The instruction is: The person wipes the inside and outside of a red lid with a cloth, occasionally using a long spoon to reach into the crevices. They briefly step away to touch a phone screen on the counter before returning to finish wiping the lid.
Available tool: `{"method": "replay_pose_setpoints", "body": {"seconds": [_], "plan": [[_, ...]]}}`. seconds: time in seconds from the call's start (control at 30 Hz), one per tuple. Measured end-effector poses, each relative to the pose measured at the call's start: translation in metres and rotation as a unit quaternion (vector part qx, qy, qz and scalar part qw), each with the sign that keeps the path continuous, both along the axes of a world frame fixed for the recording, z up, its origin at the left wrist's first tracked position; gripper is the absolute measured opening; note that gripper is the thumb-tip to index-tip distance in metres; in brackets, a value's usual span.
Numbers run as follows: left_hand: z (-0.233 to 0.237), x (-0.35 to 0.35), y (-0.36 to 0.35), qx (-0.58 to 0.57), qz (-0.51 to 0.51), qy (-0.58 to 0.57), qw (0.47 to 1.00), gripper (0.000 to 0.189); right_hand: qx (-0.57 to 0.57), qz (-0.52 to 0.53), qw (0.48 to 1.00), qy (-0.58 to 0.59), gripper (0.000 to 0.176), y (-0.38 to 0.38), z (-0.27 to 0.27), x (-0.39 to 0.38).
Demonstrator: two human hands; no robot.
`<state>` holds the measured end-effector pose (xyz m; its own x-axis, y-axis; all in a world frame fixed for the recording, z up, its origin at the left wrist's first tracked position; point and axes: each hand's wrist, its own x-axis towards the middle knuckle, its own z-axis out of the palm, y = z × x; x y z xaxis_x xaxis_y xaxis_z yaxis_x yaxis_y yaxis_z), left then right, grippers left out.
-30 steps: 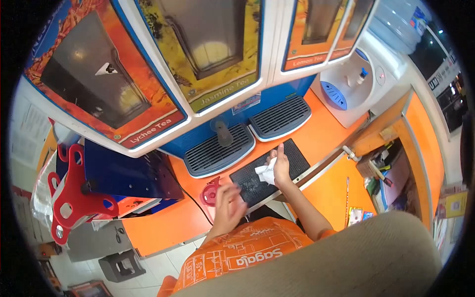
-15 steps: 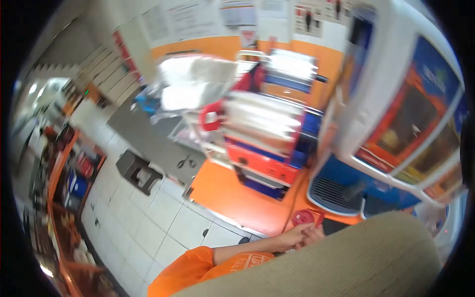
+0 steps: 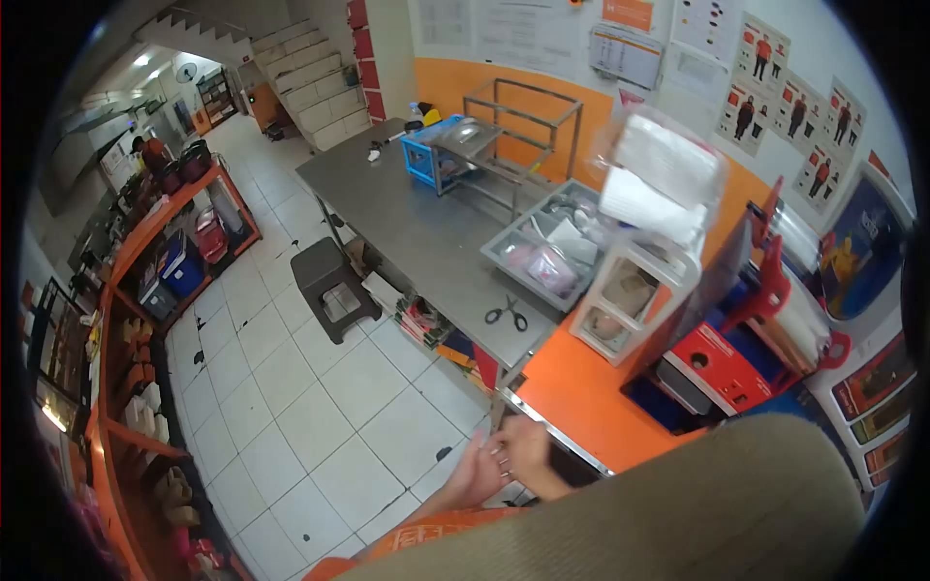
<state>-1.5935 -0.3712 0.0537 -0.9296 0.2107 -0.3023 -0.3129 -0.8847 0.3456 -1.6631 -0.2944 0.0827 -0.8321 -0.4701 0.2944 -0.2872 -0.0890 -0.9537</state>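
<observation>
My left hand (image 3: 472, 476) and my right hand (image 3: 529, 449) meet in front of my body, beside the front edge of the orange counter (image 3: 581, 397). The left hand lies palm inward, its fingers bent against the right. Closed fingers form the right hand's shape. Whether anything small is between them I cannot make out. A pair of black scissors (image 3: 507, 315) lies on the steel table (image 3: 407, 208) beyond. Close by stand a grey tray (image 3: 494, 254) of wrapped items and a white holder (image 3: 668, 283) with packed white paper or napkins (image 3: 668, 174) above it.
A dark plastic stool (image 3: 325, 271) stands on the tiled floor (image 3: 291, 387). Orange shelving (image 3: 111, 387) runs along the left. At right are a red box (image 3: 722, 368) and a drinks machine (image 3: 867, 387). A khaki brim-like shape (image 3: 678, 504) covers the lower right.
The view has swung right to left, bringing the steel table, stool and staircase into fuller sight. My hands, together in both frames, are now nearer the counter's left corner.
</observation>
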Motion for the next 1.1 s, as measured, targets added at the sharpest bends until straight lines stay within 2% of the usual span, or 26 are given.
{"method": "replay_pose_setpoints", "body": {"seconds": [0.03, 0.07, 0.1, 0.13, 0.17, 0.2, 0.27, 0.33, 0.4, 0.43, 0.47, 0.5, 0.53, 0.57, 0.6, 0.67, 0.7, 0.77, 0.8, 0.83, 0.9, 0.97, 1.0, 1.07, 1.1], "plan": [[0.001, -0.004, -0.008, 0.219, 0.121, 0.174, 0.952, 0.053, 0.053, 0.053, 0.994, 0.081, 0.017, -0.036, 0.001, 0.014], [0.002, -0.005, -0.016, 0.418, 0.228, 0.33, 0.816, 0.054, 0.106, 0.104, 0.976, 0.16, 0.032, -0.058, 0.001, 0.024], [0.013, 0.003, -0.039, 0.417, 0.226, 0.333, 0.815, 0.054, 0.125, 0.137, 0.956, 0.226, 0.033, -0.081, 0.003, 0.034], [0.032, 0.018, -0.073, 0.254, 0.316, 0.146, 0.903, 0.053, 0.139, 0.164, 0.932, 0.29, 0.035, -0.098, 0.005, 0.044], [0.042, 0.027, -0.102, 0.073, 0.384, -0.053, 0.919, 0.051, 0.152, 0.186, 0.908, 0.344, 0.038, -0.112, 0.01, 0.051], [0.034, 0.03, -0.12, 0.072, 0.383, -0.051, 0.919, 0.051, 0.162, 0.198, 0.888, 0.382, 0.04, -0.123, 0.014, 0.056], [-0.009, 0.038, -0.147, 0.046, 0.468, -0.162, 0.868, 0.039, 0.172, 0.216, 0.858, 0.434, 0.045, -0.139, 0.022, 0.047], [-0.062, 0.051, -0.168, 0.029, 0.436, -0.136, 0.889, 0.034, 0.163, 0.244, 0.845, 0.447, 0.05, -0.156, 0.024, 0.02], [-0.098, 0.063, -0.189, 0.007, 0.403, -0.112, 0.908, 0.035, 0.114, 0.293, 0.85, 0.422, 0.053, -0.176, 0.022, -0.048], [-0.11, 0.068, -0.2, 0.109, 0.425, -0.078, 0.895, 0.04, 0.228, 0.222, 0.883, 0.345, 0.043, -0.179, 0.022, -0.086], [-0.115, 0.068, -0.212, 0.21, 0.44, -0.045, 0.872, 0.047, 0.227, 0.088, 0.886, 0.395, 0.029, -0.195, 0.01, -0.137], [-0.12, 0.069, -0.224, 0.209, 0.438, -0.049, 0.873, 0.047, 0.223, -0.047, 0.907, 0.355, 0.018, -0.195, 0.004, -0.194], [-0.119, 0.069, -0.236, 0.195, 0.456, -0.051, 0.867, 0.049, 0.304, -0.084, 0.903, 0.29, 0.018, -0.192, 0.009, -0.252], [-0.114, 0.066, -0.244, 0.181, 0.473, -0.054, 0.86, 0.051, 0.226, -0.188, 0.898, 0.326, 0.018, -0.188, -0.007, -0.303], [-0.1, 0.056, -0.253, 0.159, 0.498, -0.091, 0.847, 0.049, 0.249, -0.228, 0.911, 0.234, 0.019, -0.184, -0.015, -0.349], [-0.099, 0.039, -0.283, 0.131, 0.5, -0.119, 0.848, 0.047, 0.346, -0.278, 0.856, 0.266, 0.026, -0.176, -0.051, -0.429], [-0.099, 0.03, -0.297, 0.102, 0.501, -0.149, 0.846, 0.046, 0.346, -0.281, 0.856, 0.263, 0.026, -0.174, -0.067, -0.454], [-0.082, 0.001, -0.321, 0.073, 0.493, -0.159, 0.853, 0.044, 0.448, -0.25, 0.837, 0.193, 0.032, -0.171, -0.084, -0.475], [-0.074, -0.012, -0.329, 0.05, 0.486, -0.168, 0.856, 0.043, 0.509, -0.219, 0.814, 0.177, 0.03, -0.168, -0.093, -0.485], [-0.069, -0.022, -0.335, 0.049, 0.481, -0.177, 0.857, 0.043, 0.515, -0.218, 0.812, 0.169, 0.03, -0.162, -0.103, -0.494], [-0.061, -0.043, -0.353, 0.015, 0.439, -0.184, 0.879, 0.043, 0.417, -0.254, 0.859, 0.154, 0.027, -0.161, -0.101, -0.508], [-0.059, -0.061, -0.368, 0.033, 0.415, -0.192, 0.889, 0.043, 0.316, -0.421, 0.85, 0.02, 0.029, -0.142, -0.057, -0.5], [-0.057, -0.065, -0.372, 0.05, 0.396, -0.18, 0.899, 0.043, 0.325, -0.421, 0.847, 0.014, 0.029, -0.134, -0.059, -0.498], [-0.054, -0.078, -0.374, 0.048, 0.381, -0.205, 0.9, 0.043, 0.389, -0.389, 0.827, 0.114, 0.032, -0.113, -0.059, -0.504], [-0.053, -0.084, -0.375, 0.044, 0.37, -0.221, 0.901, 0.043, 0.392, -0.389, 0.826, 0.115, 0.032, -0.11, -0.064, -0.505]]}}
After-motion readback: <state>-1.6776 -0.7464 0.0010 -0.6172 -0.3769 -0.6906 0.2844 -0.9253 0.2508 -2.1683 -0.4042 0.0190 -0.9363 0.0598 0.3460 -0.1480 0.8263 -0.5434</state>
